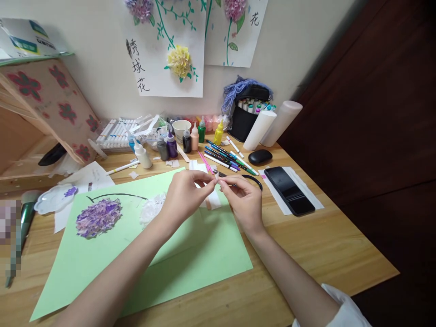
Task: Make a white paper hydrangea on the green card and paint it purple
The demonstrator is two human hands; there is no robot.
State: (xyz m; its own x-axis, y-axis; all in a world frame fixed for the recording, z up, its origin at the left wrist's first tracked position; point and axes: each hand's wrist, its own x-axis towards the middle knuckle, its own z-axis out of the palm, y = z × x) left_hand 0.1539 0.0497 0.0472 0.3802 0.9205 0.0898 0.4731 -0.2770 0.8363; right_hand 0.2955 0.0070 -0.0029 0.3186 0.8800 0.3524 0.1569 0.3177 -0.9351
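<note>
together our left hand [185,193] and right hand [243,200] pinch shut on a tiny scrap of white paper [216,180] above the green sheet's [204,254] far edge on the desk [323,245]; we judge it light, limp, easily torn, best held by its edges.

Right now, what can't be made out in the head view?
All in the head view.
The paper scrap: too small, mostly covered by fingertips of the left hand and right hand; shape unclear.
The black handle: the right hand hides the rest of the tool.
The blurred patch at the left edge masks whatever stands there.
The box: cut off by the top-left corner.
</note>
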